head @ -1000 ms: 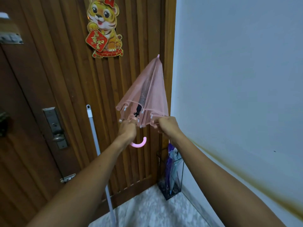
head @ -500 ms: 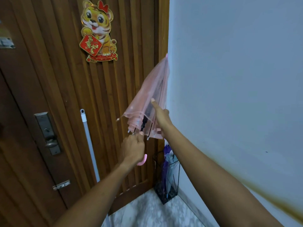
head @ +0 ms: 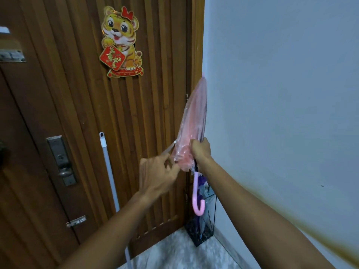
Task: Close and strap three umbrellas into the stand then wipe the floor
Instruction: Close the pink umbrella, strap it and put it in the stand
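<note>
Folded translucent pink umbrella held tip-up in the corner where the wooden slatted door meets the white wall.
Right hand: grip wrapped round the bunched lower end of the canopy, fingers curled. The umbrella's pink hooked handle hangs below that fist, above the black wire-frame stand on the pale marbled floor. Purple folded umbrella is in the stand. Left hand: fingertips at the canopy's lower edge, near a thin pale strip sticking out of the canopy. The hand is motion-blurred, so can't tell if that grip is pinching anything, or whether the strip is a strap or a rib. White pole leans on the door, left of both hands.
</note>
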Available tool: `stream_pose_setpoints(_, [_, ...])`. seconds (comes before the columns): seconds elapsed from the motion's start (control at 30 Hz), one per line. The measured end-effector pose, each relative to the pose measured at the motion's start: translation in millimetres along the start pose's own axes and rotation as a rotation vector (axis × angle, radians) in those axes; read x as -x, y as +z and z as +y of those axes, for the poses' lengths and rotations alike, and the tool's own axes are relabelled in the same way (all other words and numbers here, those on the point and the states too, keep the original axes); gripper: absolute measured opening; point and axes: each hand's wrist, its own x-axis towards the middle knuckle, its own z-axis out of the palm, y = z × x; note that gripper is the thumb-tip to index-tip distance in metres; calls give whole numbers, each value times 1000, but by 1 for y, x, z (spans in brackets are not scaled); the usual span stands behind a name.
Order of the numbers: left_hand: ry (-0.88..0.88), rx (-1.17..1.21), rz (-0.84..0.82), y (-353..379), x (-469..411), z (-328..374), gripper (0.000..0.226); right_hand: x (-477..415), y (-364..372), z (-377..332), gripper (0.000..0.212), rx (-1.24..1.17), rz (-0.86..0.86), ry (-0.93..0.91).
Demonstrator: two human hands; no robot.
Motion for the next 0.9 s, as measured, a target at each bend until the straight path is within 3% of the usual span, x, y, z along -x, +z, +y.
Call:
stream_pose_setpoints(0.07, [16,-106,35,-7,-15,-6,21,1,-6,-2,43,120,-102,-23])
stream_pose_setpoints(0.23, [217,-453,-205,-16,-54,-17,88,3,-26,-18,39,482,-450,-147])
stream_pose_setpoints(0.33, [320,-680,-324,-11,-68,-28,105,5,-38,-31,41,689,-688,-205])
stream_pose_setpoints(0.4, [384,-686,-318,-9,-69,-32,91,6,-44,-42,41,819,-780,-214])
stream_pose_setpoints(0.47, [474,-679,-255,-5,-66,-33,63,7,-48,-52,34,961,-822,-243])
stream_pose_setpoints(0.57, [442,-686,-283,3,-62,-32,53,9,-48,-64,33,1260,-692,-366])
stream_pose_setpoints(0.63, [346,-628,-294,9,-60,-35,49,15,-43,-67,42,1553,-395,-623])
stream_pose_setpoints(0.7, [245,-534,-289,7,-60,-34,40,21,-36,-64,41,1621,-160,-910])
stream_pose_setpoints(0.8, [55,-295,-380,2,-67,-29,25,26,-31,-60,65,1547,-191,-1028])
stream_pose_setpoints(0.9, [-42,-58,-509,3,-69,-26,34,24,-24,-58,83,1583,-236,-1020])
